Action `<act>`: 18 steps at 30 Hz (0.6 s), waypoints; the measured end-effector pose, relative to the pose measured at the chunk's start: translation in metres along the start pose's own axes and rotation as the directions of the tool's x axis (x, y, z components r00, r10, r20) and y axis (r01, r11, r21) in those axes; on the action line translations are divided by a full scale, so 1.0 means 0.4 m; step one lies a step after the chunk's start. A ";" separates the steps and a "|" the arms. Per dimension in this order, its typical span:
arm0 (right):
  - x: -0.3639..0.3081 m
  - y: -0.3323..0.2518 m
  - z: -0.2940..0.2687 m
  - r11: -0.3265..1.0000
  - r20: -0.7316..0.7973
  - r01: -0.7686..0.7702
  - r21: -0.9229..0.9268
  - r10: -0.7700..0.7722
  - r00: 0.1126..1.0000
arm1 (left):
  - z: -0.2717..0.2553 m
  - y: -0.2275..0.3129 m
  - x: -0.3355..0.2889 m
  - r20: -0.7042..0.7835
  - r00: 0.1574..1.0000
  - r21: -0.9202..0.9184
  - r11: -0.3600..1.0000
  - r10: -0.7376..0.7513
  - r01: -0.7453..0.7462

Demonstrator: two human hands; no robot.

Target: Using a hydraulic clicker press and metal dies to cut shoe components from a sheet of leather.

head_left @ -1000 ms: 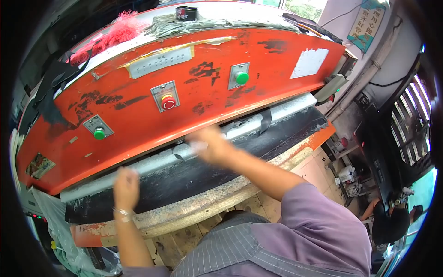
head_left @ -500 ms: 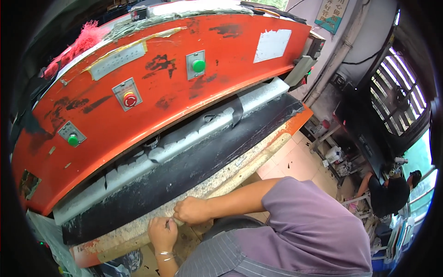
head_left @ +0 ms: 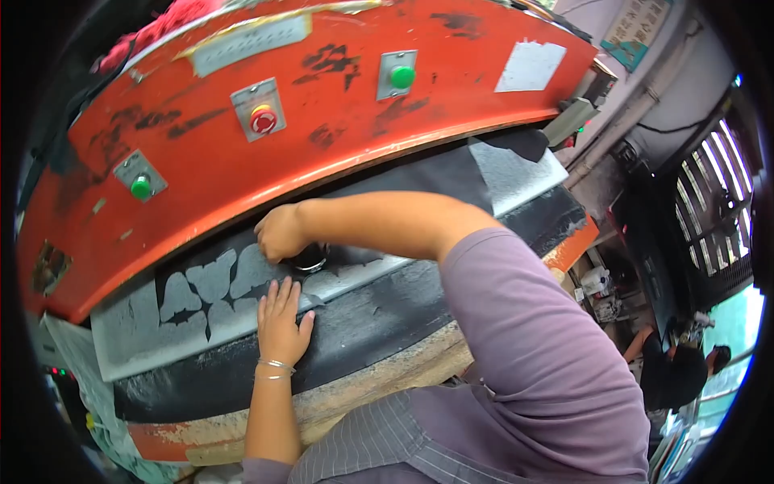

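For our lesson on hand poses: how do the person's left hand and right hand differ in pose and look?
The left hand is opened out, fingers extended; the right hand is curled. The left hand has silver bracelets at its wrist; the right hand shows none. The left hand is lower in the picture; the right hand is higher, close to a dark, shiny object; its grip on it is unclear. Both are ungloved.
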State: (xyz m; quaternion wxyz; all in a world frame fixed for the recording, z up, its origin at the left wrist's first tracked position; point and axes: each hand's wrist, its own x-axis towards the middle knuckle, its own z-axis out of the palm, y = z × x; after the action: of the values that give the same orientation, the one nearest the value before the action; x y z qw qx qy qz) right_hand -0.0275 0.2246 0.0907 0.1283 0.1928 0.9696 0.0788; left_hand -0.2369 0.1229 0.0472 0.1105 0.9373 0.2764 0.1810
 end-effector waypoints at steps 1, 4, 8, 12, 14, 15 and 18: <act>-0.028 0.011 0.010 0.999 -0.183 0.038 -0.018 -0.041 0.982 | 0.006 -0.008 0.006 -0.005 1.000 0.003 1.000 -0.010 0.010; -0.132 -0.027 -0.062 0.995 -0.437 -0.102 -0.003 0.091 0.895 | 0.011 -0.021 -0.026 0.042 0.999 -0.090 0.995 -0.027 0.031; -0.344 -0.132 -0.039 0.567 -0.151 -0.767 0.300 0.822 0.549 | 0.016 -0.018 0.010 -0.053 0.996 -0.188 0.980 -0.070 0.059; -0.448 -0.285 0.115 0.267 -0.104 -0.776 0.571 0.961 0.254 | 0.073 0.039 0.079 -0.027 0.997 -0.334 0.941 -0.067 0.055; -0.441 -0.347 0.138 0.127 -0.059 -0.742 0.659 0.991 0.117 | 0.110 0.068 0.088 -0.006 0.997 -0.376 0.924 -0.083 0.075; -0.441 -0.369 0.141 0.142 -0.059 -0.742 0.655 0.989 0.137 | 0.123 0.082 0.091 -0.002 0.998 -0.340 0.939 -0.065 0.061; -0.450 -0.433 0.129 0.031 0.004 -0.677 0.735 0.999 0.050 | 0.143 0.092 0.085 0.009 0.997 -0.303 0.950 -0.071 0.071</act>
State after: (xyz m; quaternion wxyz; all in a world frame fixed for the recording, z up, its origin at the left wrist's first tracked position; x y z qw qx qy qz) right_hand 0.0866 0.0009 0.0458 -0.2878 0.7563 0.5795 -0.0968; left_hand -0.1700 0.1054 0.0159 0.2592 0.8985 0.2789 0.2184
